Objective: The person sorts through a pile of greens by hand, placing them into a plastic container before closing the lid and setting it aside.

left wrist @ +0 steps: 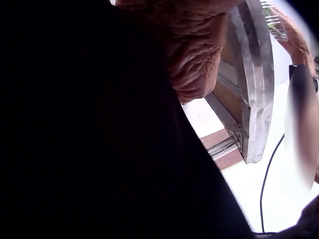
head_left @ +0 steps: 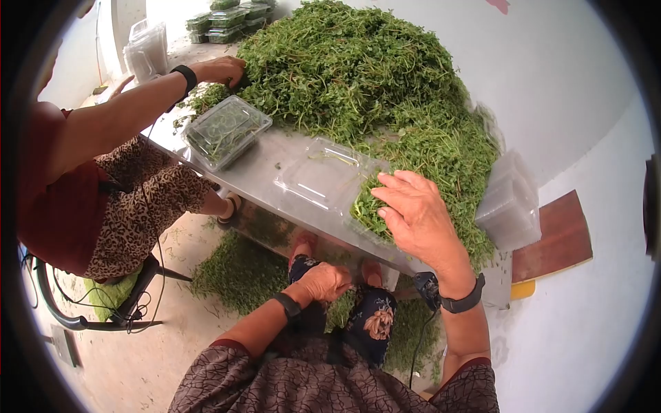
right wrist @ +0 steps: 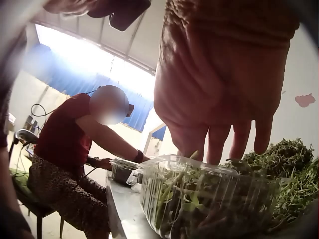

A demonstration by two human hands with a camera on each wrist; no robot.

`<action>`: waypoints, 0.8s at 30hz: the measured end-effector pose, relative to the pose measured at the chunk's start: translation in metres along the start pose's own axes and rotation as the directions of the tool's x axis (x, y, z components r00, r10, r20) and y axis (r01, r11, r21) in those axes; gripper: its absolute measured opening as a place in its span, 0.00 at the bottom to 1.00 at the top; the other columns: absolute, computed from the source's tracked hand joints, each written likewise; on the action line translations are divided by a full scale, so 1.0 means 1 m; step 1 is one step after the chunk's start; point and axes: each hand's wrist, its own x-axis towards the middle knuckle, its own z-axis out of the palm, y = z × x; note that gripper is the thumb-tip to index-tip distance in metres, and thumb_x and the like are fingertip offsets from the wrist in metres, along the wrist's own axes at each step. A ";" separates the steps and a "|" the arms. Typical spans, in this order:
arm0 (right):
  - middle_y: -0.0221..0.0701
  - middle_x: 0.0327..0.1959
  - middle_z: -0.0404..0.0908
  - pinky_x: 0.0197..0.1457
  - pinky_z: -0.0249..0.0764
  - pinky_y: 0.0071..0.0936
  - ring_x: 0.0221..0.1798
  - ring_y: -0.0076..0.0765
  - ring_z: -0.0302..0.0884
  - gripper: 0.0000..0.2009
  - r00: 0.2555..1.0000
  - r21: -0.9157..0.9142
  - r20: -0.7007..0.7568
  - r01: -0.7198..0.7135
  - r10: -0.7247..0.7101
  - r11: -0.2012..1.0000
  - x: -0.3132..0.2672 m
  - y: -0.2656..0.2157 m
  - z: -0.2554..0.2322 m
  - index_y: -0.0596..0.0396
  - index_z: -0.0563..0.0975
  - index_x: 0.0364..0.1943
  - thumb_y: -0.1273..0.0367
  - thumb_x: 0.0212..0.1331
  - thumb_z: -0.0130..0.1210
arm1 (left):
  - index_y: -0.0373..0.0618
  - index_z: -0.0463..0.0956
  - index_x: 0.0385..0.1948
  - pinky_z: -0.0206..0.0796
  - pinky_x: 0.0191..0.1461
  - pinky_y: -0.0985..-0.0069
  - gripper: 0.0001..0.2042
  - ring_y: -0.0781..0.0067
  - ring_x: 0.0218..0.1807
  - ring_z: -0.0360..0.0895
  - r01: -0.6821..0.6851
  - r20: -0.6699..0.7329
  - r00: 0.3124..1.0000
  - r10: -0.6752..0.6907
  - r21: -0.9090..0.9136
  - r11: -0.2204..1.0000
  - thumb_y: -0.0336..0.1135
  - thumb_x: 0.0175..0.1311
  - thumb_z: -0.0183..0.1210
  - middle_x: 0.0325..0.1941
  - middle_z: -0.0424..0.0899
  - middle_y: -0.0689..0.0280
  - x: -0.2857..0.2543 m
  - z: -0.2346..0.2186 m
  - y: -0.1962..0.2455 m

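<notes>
My right hand (head_left: 416, 213) reaches over an opened clear plastic clamshell box (right wrist: 149, 196) at the table's near edge. Its fingers point down, fairly straight, at the leafy greens (head_left: 370, 210) filling that box; in the right wrist view the fingertips pass behind the box rim. The clear lid (head_left: 313, 180) lies folded back to the left on the metal table. Over my lap, below the table edge, hangs my left hand (head_left: 327, 282) with loosely bent fingers and nothing seen in it. The left wrist view is mostly dark and shows only part of that hand.
A big heap of greens (head_left: 351, 62) covers the table's far side. Stacked clear boxes (head_left: 513, 203) stand on the right. A closed box of greens (head_left: 227, 131) sits on the left, beside another person's arm (head_left: 131, 113). More greens (head_left: 241, 275) lie on the floor.
</notes>
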 end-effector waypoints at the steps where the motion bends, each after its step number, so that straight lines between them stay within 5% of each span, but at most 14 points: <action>1: 0.39 0.52 0.78 0.63 0.62 0.42 0.58 0.49 0.69 0.15 1.000 0.001 -0.003 0.005 -0.005 1.000 0.001 0.001 0.003 0.57 0.79 0.44 0.73 0.50 0.59 | 0.44 0.75 0.27 0.72 0.38 0.59 0.10 0.50 0.33 0.79 0.003 0.005 1.000 -0.002 -0.010 1.000 0.41 0.59 0.55 0.32 0.79 0.57 0.000 0.001 -0.001; 13: 0.42 0.52 0.78 0.62 0.63 0.42 0.58 0.49 0.69 0.16 0.999 0.031 0.021 0.041 -0.042 0.999 0.003 0.002 0.012 0.58 0.78 0.46 0.70 0.51 0.59 | 0.44 0.75 0.27 0.72 0.38 0.59 0.10 0.50 0.33 0.78 -0.004 -0.020 1.000 0.003 -0.017 1.000 0.40 0.59 0.55 0.32 0.79 0.58 -0.001 0.000 -0.005; 24: 0.43 0.51 0.79 0.59 0.65 0.41 0.56 0.50 0.72 0.15 0.994 0.113 0.061 -0.098 0.092 0.989 0.008 0.012 0.023 0.58 0.78 0.46 0.69 0.53 0.57 | 0.44 0.75 0.29 0.72 0.38 0.59 0.10 0.50 0.33 0.78 0.004 -0.012 1.000 -0.004 0.007 1.000 0.40 0.59 0.55 0.31 0.79 0.58 -0.001 -0.005 0.001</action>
